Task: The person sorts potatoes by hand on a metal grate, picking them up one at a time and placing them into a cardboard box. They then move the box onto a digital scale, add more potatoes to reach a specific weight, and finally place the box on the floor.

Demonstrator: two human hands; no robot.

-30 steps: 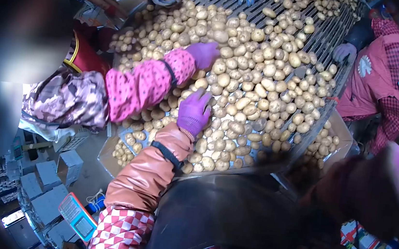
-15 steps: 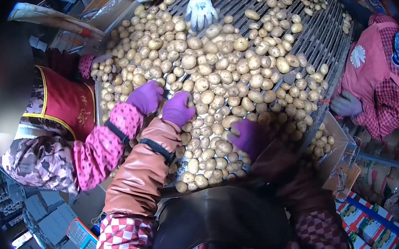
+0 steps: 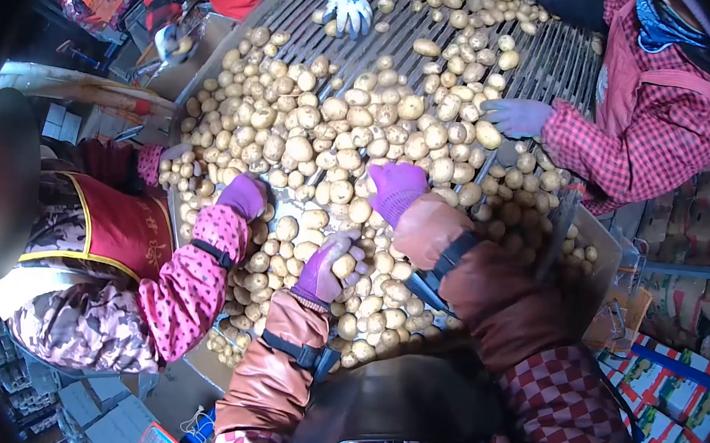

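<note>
My left hand [image 3: 320, 271], in a purple glove, is turned partly palm up near the front of the potato heap. Its fingers are closed around a potato [image 3: 343, 265]. Further up and to the right, my right hand [image 3: 396, 191], also purple-gloved, rests back up on the heap [image 3: 331, 124] with its fingers curled in. Whatever lies under those fingers is hidden. Loose potatoes surround both hands, and patches of pale surface show between some of them.
At left, a co-worker's purple-gloved hand [image 3: 243, 197] touches the potatoes. Across the heap is a white-gloved hand [image 3: 349, 10]; on the right, a grey-purple glove [image 3: 517, 117] reaches in. Slatted bars [image 3: 554, 56] run at the back. Printed cartons [image 3: 666, 393] stand at lower right.
My left hand has drawn nearer and turned up with a potato in it. My right hand has moved forward and left. The co-worker on the right has reached onto the potatoes.
</note>
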